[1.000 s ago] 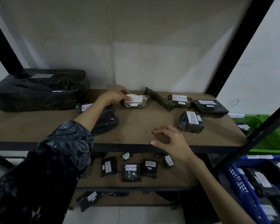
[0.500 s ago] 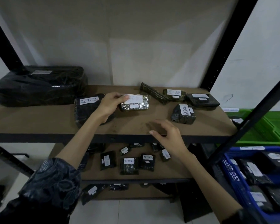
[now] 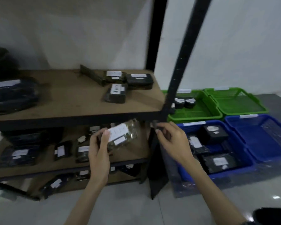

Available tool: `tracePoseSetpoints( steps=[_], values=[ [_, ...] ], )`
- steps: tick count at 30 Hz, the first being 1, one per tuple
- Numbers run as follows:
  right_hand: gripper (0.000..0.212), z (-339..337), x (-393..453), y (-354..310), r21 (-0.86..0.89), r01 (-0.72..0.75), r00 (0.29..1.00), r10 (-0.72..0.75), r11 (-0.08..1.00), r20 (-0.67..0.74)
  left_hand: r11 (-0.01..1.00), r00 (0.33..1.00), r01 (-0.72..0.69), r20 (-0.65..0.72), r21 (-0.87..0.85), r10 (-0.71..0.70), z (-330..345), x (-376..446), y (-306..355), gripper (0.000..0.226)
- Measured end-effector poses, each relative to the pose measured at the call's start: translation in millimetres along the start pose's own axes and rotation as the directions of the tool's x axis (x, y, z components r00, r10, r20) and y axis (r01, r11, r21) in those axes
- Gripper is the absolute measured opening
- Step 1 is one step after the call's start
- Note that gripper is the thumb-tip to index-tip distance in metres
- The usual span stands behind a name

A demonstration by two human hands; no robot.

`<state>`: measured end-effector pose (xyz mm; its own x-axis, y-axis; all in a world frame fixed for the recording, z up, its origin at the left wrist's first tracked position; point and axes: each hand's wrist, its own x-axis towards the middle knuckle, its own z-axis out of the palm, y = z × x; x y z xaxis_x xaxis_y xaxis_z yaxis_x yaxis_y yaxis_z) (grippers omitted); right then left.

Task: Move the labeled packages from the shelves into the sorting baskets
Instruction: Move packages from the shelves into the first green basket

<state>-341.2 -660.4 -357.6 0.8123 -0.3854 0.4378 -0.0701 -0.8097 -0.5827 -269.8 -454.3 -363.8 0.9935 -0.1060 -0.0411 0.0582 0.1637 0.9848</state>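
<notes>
While left hand (image 3: 99, 147) pinches silver package (image 3: 123, 135) | right hand (image 3: 173, 140) loosely curled, grip empty

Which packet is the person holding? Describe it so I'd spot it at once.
Find the top shelf of the black rack; just below its front edge the left hand grips a held packet. Unlike the black parcels around, it is shiny and crinkly, with a white label.
</notes>
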Motion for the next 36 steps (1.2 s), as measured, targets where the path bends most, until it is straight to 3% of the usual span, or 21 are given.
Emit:
tracePoseSetpoints(
  steps=[6, 10, 14, 23, 27, 32, 36],
  values=[
    [0.016, -93, -42, 122, -0.104, -0.159, 0.975, 0.173, 0.982, 0.137, 0.992, 0.997, 0.023, 0.073, 0.124, -0.032, 138, -54, -52, 0.011],
    [0.018, -136, -34, 177, -0.198, -0.192, 0.942, 0.237, 0.961, 0.237, 0.980, 0.984, 0.049, 0.161, 0.190, -0.081, 211, -55, -64, 0.018],
    [0.018, -159, -3, 234, -0.179, -0.243, 0.934, 0.279, 0.953, 0.222, 0.980, 0.983, 0.093, 0.140, 0.178, -0.119, 270, -29, -74, 0.028],
    [0.023, -148, 101, 353, -0.155, -0.305, 0.910, 0.335, 0.940, 0.244, 0.934, 0.950, 0.255, 0.116, 0.250, -0.290, 410, 107, -149, 0.029],
    [0.036, -134, 146, 400, -0.258, -0.309, 0.889, 0.375, 0.915, 0.263, 0.867, 0.909, 0.326, 0.128, 0.376, -0.397, 469, 146, -190, 0.034],
    [0.048, -122, 167, 444, -0.309, -0.375, 0.853, 0.455, 0.874, 0.254, 0.757, 0.851, 0.312, 0.186, 0.574, -0.491, 524, 168, -226, 0.043],
    [0.056, -112, 162, 466, -0.265, -0.409, 0.833, 0.476, 0.873, 0.282, 0.733, 0.806, 0.310, 0.241, 0.605, -0.540, 553, 175, -249, 0.038]
  ],
)
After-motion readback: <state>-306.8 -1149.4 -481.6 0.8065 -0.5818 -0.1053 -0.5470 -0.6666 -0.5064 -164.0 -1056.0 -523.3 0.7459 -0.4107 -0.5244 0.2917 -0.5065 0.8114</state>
